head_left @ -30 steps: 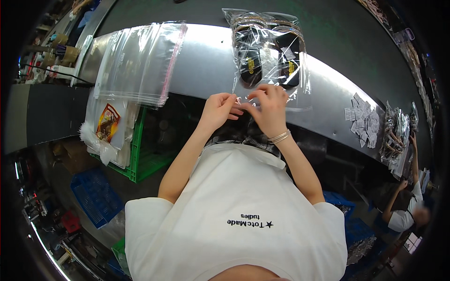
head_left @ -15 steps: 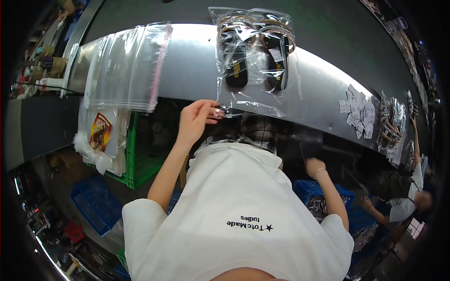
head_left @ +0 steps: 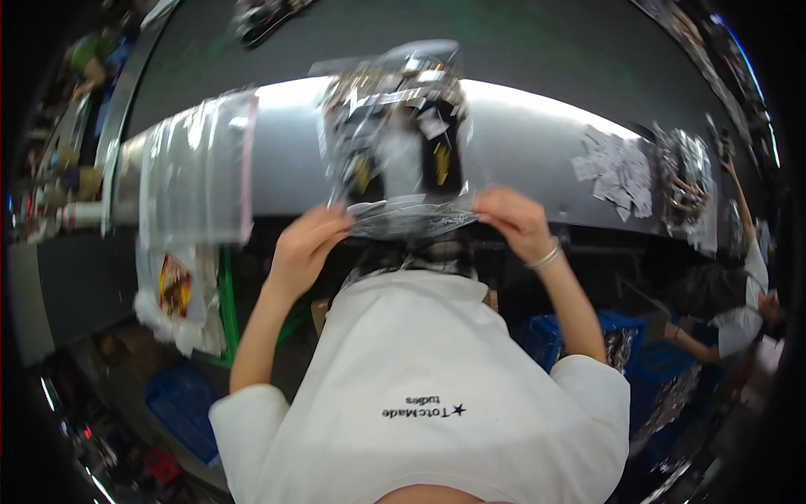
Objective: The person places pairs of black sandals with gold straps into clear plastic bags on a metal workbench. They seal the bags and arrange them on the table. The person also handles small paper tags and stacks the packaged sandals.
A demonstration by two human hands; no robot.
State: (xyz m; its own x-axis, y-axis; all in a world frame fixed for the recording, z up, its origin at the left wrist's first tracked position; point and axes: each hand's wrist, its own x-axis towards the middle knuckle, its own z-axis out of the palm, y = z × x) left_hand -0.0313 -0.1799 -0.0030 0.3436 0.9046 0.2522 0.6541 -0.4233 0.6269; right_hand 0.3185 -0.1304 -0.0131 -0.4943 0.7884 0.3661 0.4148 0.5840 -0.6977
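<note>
In front of me on the metal table edge lies a clear plastic bag (head_left: 399,220) with a pair of sandals (head_left: 440,168) inside, their insoles black with gold marks. Motion blurs both. My left hand (head_left: 309,245) pinches the near left corner of the bag's edge. At the near right corner, the fingers of my right hand (head_left: 519,220) are closed on the same edge, so it is stretched between the hands. A small white label (head_left: 432,123) shows on the right sandal.
Left of the bag lies a stack of clear bags (head_left: 197,172), above a green crate (head_left: 227,315). White paper slips (head_left: 617,172) and bagged goods (head_left: 687,181) lie to the right. Blue crates (head_left: 621,328) stand below. Another person's arm (head_left: 740,197) reaches in at far right. A dark conveyor belt (head_left: 537,50) runs beyond.
My right hand has come up from beside the blue crate to the bag's near right corner. The view has shifted, and a dark shoe on the belt now shows at the top.
</note>
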